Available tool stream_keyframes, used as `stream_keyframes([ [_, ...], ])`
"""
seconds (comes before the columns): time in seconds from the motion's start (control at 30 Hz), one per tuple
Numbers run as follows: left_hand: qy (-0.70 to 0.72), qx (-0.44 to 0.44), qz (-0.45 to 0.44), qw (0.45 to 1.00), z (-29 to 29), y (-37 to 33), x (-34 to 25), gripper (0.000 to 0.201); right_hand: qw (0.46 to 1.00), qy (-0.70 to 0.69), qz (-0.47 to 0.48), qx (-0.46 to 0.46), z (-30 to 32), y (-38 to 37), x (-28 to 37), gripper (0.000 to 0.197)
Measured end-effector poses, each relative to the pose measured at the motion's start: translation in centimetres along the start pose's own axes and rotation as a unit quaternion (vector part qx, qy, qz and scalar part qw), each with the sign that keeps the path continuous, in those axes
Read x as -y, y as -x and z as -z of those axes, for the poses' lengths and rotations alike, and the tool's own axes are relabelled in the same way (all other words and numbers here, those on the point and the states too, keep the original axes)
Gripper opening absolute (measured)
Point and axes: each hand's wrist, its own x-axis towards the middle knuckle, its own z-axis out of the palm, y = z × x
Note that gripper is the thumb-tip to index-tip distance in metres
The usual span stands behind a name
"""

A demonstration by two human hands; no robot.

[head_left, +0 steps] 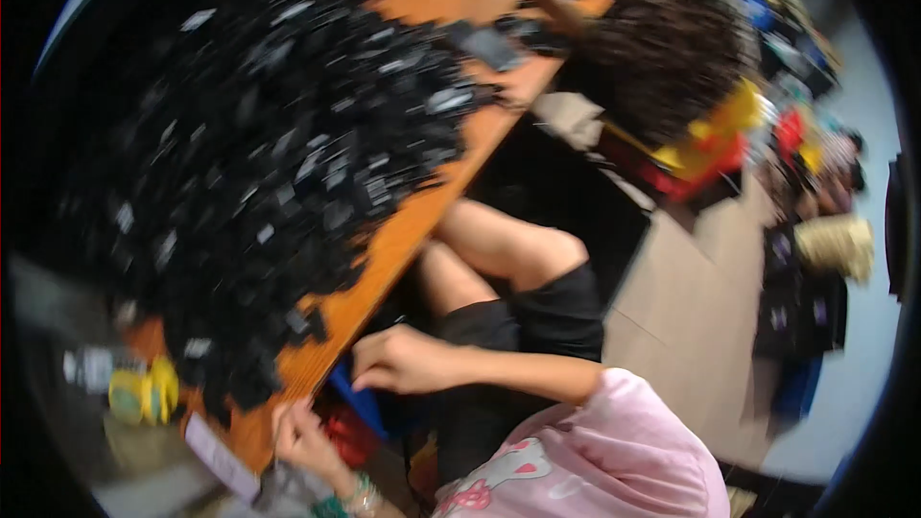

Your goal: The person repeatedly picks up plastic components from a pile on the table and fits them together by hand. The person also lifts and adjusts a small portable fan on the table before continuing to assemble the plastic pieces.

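Note:
A large heap of small black pieces (pixel 259 163), some with pale shiny patches, covers much of the orange wooden table (pixel 403 225). Their exact kind is too blurred to tell. My right hand (pixel 403 360) is closed over my lap, just off the table's near edge; whatever its curled fingers hold is hidden. Down by the table's near corner, my left hand (pixel 302 436) has its fingers drawn together, and I cannot make out anything in them. A bracelet (pixel 363 496) circles my left wrist. Beneath the hands are a blue container (pixel 360 398) and a blurred red thing (pixel 350 436).
Beside the table corner stand a yellow object (pixel 144 391), a clear bottle (pixel 91 367) and a lilac strip-like box (pixel 221 458). A dark flat rectangular device (pixel 491 46) lies near the far edge. A co-worker (pixel 672 48) leans over the table there. Black boxes (pixel 801 297) stand at right.

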Motion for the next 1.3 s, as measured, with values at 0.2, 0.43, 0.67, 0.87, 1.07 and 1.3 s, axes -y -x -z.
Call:
stream_keyframes([
  [0.2, 0.024, 0.053, -0.029, 0.998, -1.6, -1.3, -1.9, 0.009, 0.980, 0.148, -0.030, -0.126, 1.5, -1.8, -1.3, 0.005],
  [0.43, -0.192, -0.002, -0.180, 0.965, -5.0, -5.0, -3.0, 0.017, 0.941, 0.309, -0.026, -0.138, 1.6, -5.2, -0.8, 0.013],
  [0.67, -0.287, 0.065, -0.212, 0.932, -5.7, -4.4, -3.5, 0.023, 0.910, 0.380, -0.046, -0.159, 3.9, -4.2, -1.1, 0.023],
  [0.87, -0.234, 0.063, -0.303, 0.922, -7.6, -5.5, -4.0, 0.018, 0.913, 0.393, -0.047, -0.101, 4.9, -3.3, 0.0, 0.021],
  [1.07, -0.350, 0.177, -0.258, 0.883, -8.6, -8.8, -4.8, 0.021, 0.936, 0.332, -0.069, -0.089, 5.8, -2.3, 0.3, 0.014],
  [1.3, -0.349, 0.208, -0.331, 0.852, -8.3, -10.0, -5.6, 0.011, 0.947, 0.284, -0.070, -0.131, 5.7, -2.8, -0.5, 0.010],
])
